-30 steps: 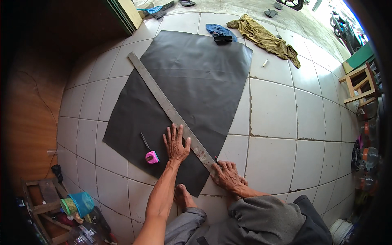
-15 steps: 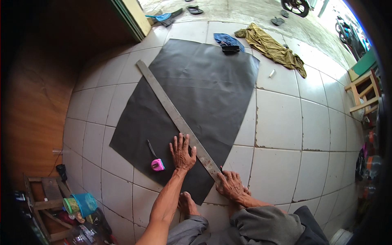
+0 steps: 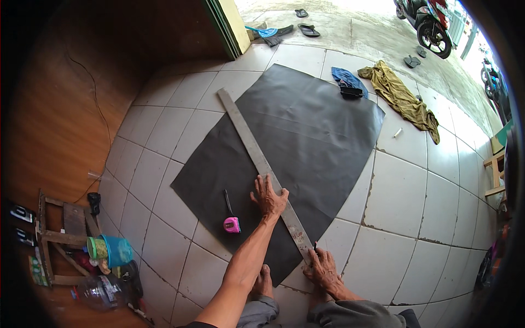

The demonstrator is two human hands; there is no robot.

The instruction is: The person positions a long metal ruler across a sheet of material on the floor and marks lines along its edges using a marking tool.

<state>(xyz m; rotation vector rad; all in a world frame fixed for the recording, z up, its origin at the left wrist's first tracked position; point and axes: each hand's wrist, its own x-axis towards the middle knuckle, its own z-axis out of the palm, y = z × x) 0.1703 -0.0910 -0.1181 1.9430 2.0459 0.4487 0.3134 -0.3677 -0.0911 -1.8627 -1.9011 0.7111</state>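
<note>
A large dark grey, leather-like sheet [image 3: 311, 136] lies flat on the tiled floor. Across it, slanting from far left to near right, rests a long metal straightedge [image 3: 246, 131]. My left hand [image 3: 269, 201] presses on the straightedge near its middle, fingers spread, thumb reaching over to the right edge. At the near end, my right hand [image 3: 324, 270] is closed around a thin dark pen-like stick [image 3: 315, 246], whose upper tip pokes out above the fingers. Left of my left hand, a pink tape measure [image 3: 232, 224] with a dark strap sits on the sheet.
Beyond the sheet lie a blue cloth [image 3: 350, 81] with a black object on it, an olive cloth [image 3: 404, 101] and a small white stick [image 3: 398, 133]. A wooden stool [image 3: 60, 238], blue cup [image 3: 118, 251] and plastic bottle [image 3: 104, 292] crowd the near left. My bare feet are by the sheet's near corner.
My view has swung, so the scene sits further right. My left hand has come further over the straightedge, its thumb now spread across it. My right hand stays at the near end.
</note>
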